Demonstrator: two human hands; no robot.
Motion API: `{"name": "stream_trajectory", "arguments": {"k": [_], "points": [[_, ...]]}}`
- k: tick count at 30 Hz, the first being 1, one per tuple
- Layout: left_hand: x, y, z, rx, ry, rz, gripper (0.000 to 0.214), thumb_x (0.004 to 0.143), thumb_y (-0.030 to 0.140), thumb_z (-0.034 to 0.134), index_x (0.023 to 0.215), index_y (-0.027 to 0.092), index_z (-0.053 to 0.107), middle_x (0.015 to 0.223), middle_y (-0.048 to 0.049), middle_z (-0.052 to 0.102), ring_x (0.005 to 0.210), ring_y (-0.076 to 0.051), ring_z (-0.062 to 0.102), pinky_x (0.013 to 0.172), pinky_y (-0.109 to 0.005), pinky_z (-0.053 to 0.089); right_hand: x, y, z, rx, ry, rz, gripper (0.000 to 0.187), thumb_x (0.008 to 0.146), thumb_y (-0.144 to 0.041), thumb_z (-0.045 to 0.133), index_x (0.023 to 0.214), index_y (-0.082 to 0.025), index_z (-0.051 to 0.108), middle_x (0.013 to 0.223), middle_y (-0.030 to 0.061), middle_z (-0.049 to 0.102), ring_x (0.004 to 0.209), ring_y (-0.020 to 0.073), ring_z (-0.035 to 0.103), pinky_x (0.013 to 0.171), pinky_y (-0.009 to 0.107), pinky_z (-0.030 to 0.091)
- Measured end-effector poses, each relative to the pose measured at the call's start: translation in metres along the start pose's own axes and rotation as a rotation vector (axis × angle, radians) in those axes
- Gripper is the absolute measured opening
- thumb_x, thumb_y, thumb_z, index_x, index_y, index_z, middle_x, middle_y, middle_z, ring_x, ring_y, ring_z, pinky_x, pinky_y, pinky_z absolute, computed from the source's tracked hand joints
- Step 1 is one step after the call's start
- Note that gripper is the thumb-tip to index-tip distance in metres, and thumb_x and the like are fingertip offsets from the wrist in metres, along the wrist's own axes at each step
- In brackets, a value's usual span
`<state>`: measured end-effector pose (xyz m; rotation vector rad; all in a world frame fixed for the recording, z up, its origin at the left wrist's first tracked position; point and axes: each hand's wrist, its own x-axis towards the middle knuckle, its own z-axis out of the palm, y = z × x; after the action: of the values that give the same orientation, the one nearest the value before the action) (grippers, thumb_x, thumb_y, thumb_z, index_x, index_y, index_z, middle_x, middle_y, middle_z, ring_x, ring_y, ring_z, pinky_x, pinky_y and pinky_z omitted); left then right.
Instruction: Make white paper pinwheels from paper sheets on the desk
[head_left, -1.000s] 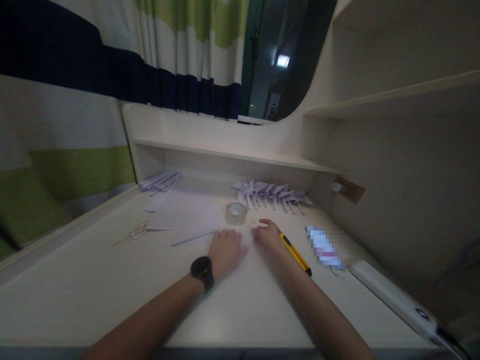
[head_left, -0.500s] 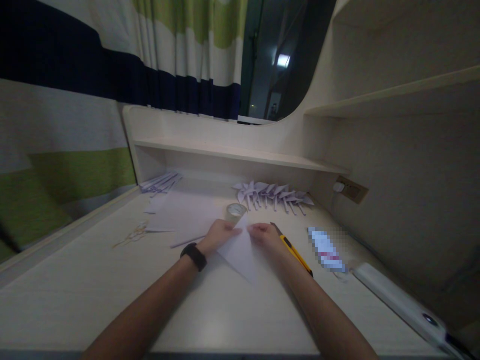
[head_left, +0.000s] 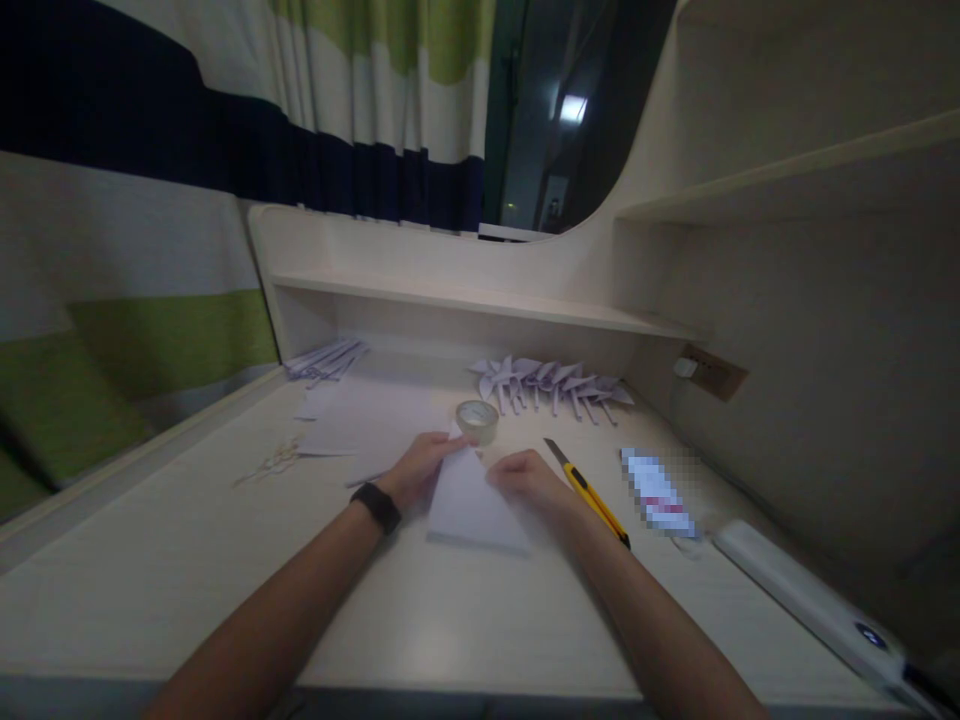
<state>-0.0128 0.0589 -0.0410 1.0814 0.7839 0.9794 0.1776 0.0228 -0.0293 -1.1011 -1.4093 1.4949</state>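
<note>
A white sheet of paper [head_left: 474, 505], folded into a triangle-like shape, is tilted above the desk with its broad edge toward me. My left hand [head_left: 420, 465], with a black watch on the wrist, grips it near its top corner, thumb on the front. At the paper's right edge, the fingers of my right hand [head_left: 529, 480] are pinched together; their tips are slightly blurred. Just behind the paper lies a roll of clear tape [head_left: 478, 418]. To the right of my right hand is a yellow utility knife [head_left: 592, 500] with its blade out.
Several paper pinwheels [head_left: 551, 382] lie along the back of the desk. Rolled paper sticks [head_left: 328, 358] are piled at back left, near flat white sheets [head_left: 371, 410] and gold-coloured scissors [head_left: 274, 460]. A phone [head_left: 660, 495] and a white lamp [head_left: 810, 590] are at right.
The folded paper has turned so its broad edge faces me. My left hand has moved slightly left, and my right hand is lower along the paper's right edge.
</note>
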Motion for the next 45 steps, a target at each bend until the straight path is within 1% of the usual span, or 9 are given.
{"name": "stream_trajectory", "arguments": {"k": [8,15,19,21,24,29,36,41,45], "points": [[-0.001,0.016,-0.015,-0.147,0.143,0.090,0.028,0.073,0.038,0.071,0.080,0.010,0.068,0.060,-0.0042,0.064,0.048,-0.013,0.055,0.048,-0.024,0.041,-0.001,-0.003,-0.010,-0.054,-0.106,0.015,0.015,0.055,-0.024,0.073,0.055,-0.011,0.068,0.044,-0.0006,0.057,0.040,0.0078,0.046,0.046,0.022,0.035],[0.000,0.029,-0.029,-0.243,0.360,0.137,0.019,0.071,0.029,0.069,0.079,0.012,0.066,0.060,-0.0035,0.064,0.050,-0.014,0.057,0.049,-0.025,0.046,-0.003,-0.007,-0.041,-0.159,-0.256,0.077,0.020,0.058,-0.027,0.072,0.069,-0.010,0.073,0.068,0.0102,0.071,0.056,0.0151,0.062,0.057,0.026,0.047],[0.000,0.026,-0.025,-0.208,0.413,0.129,0.020,0.070,0.028,0.069,0.079,0.011,0.066,0.063,-0.0051,0.066,0.053,-0.015,0.059,0.052,-0.026,0.047,0.001,-0.007,-0.045,-0.164,-0.056,-0.039,0.023,0.061,-0.032,0.072,0.070,-0.010,0.073,0.068,0.0091,0.071,0.057,0.0139,0.060,0.057,0.025,0.045],[0.001,0.021,-0.020,-0.160,0.380,0.108,0.022,0.069,0.030,0.069,0.078,0.010,0.066,0.061,-0.0055,0.066,0.053,-0.015,0.058,0.051,-0.026,0.045,0.004,-0.004,-0.038,-0.139,0.025,-0.118,0.030,0.065,-0.038,0.071,0.079,-0.011,0.073,0.079,0.0091,0.072,0.069,0.0153,0.062,0.063,0.025,0.044],[0.001,0.012,-0.009,-0.128,0.308,0.083,0.026,0.067,0.033,0.071,0.077,0.009,0.067,0.059,-0.0057,0.065,0.051,-0.015,0.057,0.050,-0.025,0.043,0.006,0.001,-0.022,-0.121,-0.053,-0.125,0.040,0.067,-0.046,0.072,0.090,-0.013,0.072,0.083,0.0065,0.071,0.071,0.0151,0.061,0.063,0.024,0.042],[0.001,0.000,0.002,-0.071,0.121,0.035,0.031,0.065,0.036,0.073,0.076,0.008,0.068,0.059,-0.0042,0.063,0.048,-0.013,0.053,0.047,-0.024,0.035,0.004,0.006,-0.007,-0.152,-0.118,-0.033,0.036,0.060,-0.046,0.077,0.065,-0.011,0.068,0.054,-0.0013,0.060,0.046,0.0079,0.044,0.048,0.021,0.030],[-0.003,0.011,-0.018,0.131,0.029,0.082,0.022,0.063,0.031,0.073,0.065,0.009,0.067,0.062,-0.0057,0.062,0.055,-0.013,0.054,0.052,-0.024,0.034,0.001,-0.002,-0.030,-0.165,-0.146,0.074,0.030,0.058,-0.040,0.077,0.066,-0.012,0.070,0.055,0.0009,0.063,0.045,0.0107,0.049,0.045,0.022,0.033],[-0.013,0.026,-0.030,0.482,-0.221,0.003,0.023,0.067,0.031,0.070,0.055,0.012,0.068,0.048,-0.0027,0.057,0.044,-0.010,0.041,0.046,-0.023,0.025,-0.006,-0.011,-0.046,-0.293,-0.288,0.134,0.027,0.059,-0.039,0.076,0.063,-0.013,0.071,0.053,0.0003,0.062,0.044,0.0104,0.049,0.044,0.021,0.034],[-0.017,0.032,-0.030,0.597,-0.343,-0.013,0.020,0.069,0.030,0.066,0.060,0.015,0.073,0.051,-0.0056,0.063,0.045,-0.012,0.044,0.047,-0.023,0.027,-0.008,-0.013,-0.051,-0.328,-0.308,0.165,0.025,0.054,-0.037,0.078,0.058,-0.013,0.070,0.052,0.0001,0.063,0.045,0.0108,0.049,0.046,0.021,0.035]]}}
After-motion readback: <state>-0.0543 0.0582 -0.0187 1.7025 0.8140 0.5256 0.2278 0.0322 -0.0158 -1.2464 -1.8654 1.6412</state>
